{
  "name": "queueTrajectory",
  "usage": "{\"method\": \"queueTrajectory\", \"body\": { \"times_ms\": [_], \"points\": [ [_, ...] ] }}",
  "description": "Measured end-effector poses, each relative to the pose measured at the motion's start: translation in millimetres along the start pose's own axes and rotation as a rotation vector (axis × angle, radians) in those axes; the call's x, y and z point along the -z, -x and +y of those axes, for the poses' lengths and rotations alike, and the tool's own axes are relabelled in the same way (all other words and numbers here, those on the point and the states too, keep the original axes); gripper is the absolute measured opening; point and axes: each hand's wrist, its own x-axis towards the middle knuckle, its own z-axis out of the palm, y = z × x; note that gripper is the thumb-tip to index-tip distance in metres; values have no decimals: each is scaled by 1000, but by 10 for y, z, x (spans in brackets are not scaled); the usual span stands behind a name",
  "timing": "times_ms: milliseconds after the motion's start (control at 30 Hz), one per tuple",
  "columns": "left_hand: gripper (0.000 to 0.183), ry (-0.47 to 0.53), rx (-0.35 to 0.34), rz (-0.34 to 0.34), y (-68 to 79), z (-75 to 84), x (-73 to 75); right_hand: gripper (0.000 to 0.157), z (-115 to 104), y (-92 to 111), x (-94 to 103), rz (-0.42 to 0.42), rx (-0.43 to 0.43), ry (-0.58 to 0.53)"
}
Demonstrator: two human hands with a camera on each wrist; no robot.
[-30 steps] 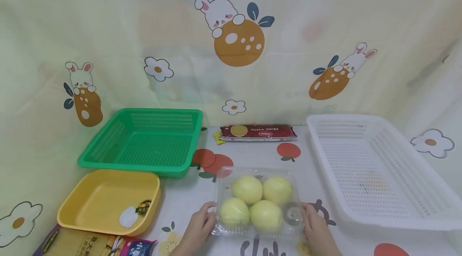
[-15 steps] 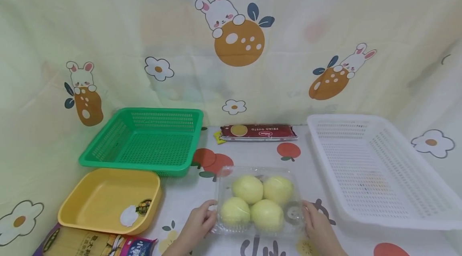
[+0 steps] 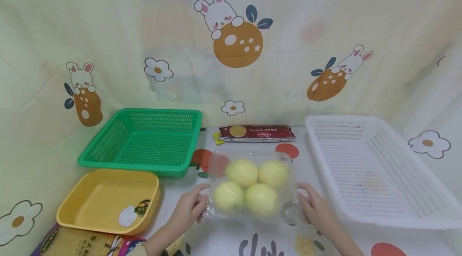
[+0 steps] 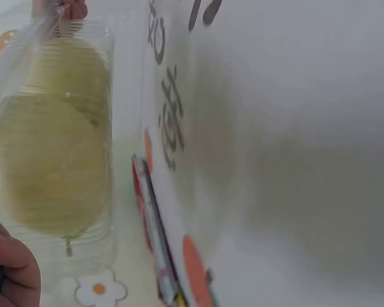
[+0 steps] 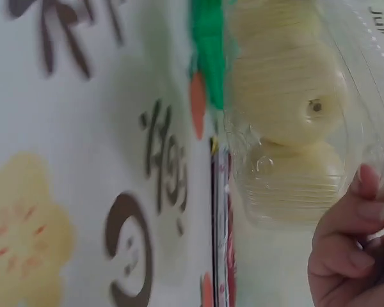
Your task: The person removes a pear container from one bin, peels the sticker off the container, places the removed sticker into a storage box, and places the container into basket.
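Note:
A clear plastic clamshell box (image 3: 252,214) of several round, pale yellow-green fruits (image 3: 261,199) is held up off the table between both hands. My left hand (image 3: 191,204) grips the box's left side at the rim, thumb and fingers bent around the edge. On the opposite side, my right hand (image 3: 315,207) pinches the right rim. The left wrist view shows the box from the side, with a short stem on one fruit (image 4: 51,166). In the right wrist view, fingertips (image 5: 368,182) meet the box's edge, and one fruit (image 5: 288,96) has a dark end.
To the left stand a green basket (image 3: 196,135) and a yellow basin (image 3: 104,192), with a noodle-like packet (image 3: 79,244) partly beneath the basin. A white basket (image 3: 364,167) is on the right. A dark red packet (image 3: 258,133) lies at the back by the printed curtain (image 3: 173,27).
Both hands have raised the fruit box from the tablecloth and shifted it slightly away and left. The baskets, basin and packets have stayed in place.

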Motion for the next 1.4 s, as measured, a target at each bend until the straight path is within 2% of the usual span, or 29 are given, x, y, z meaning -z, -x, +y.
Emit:
{"method": "queueTrajectory", "body": {
  "times_ms": [67, 167, 267, 333, 433, 500, 567, 767, 1000, 1233, 1400],
  "points": [
    [28, -7, -7, 6, -26, 24, 101, 25, -35, -43, 8, -47, 24, -49],
    [29, -3, 9, 25, -76, -61, 248, 29, -79, -114, 22, -154, 103, -165],
    [30, -15, -14, 33, -120, -147, 408, 36, -119, -172, 31, -291, 204, -324],
    [30, -39, -31, 25, -147, -165, 511, 46, -162, -203, 20, -368, 243, -426],
    [27, -46, -95, 19, -184, -68, 666, 61, -263, -249, -33, -429, 215, -517],
    [25, -27, -95, 29, -211, 1, 769, 68, -333, -292, -83, -434, 182, -526],
    [25, 12, -84, 41, -241, 10, 866, 69, -410, -341, -125, -420, 158, -517],
    [28, 55, -32, 74, -327, -235, 1074, 67, -663, -478, -202, -369, 147, -456],
    [31, 49, 18, 68, -393, -295, 1302, 67, -822, -671, -299, -366, 160, -432],
    [36, 182, 77, 39, -482, -416, 1571, 69, -1077, -895, -393, -358, 168, -388],
    [40, 182, 104, 63, -520, -528, 1765, 70, -1263, -1049, -518, -377, 179, -422]
  ]
}}
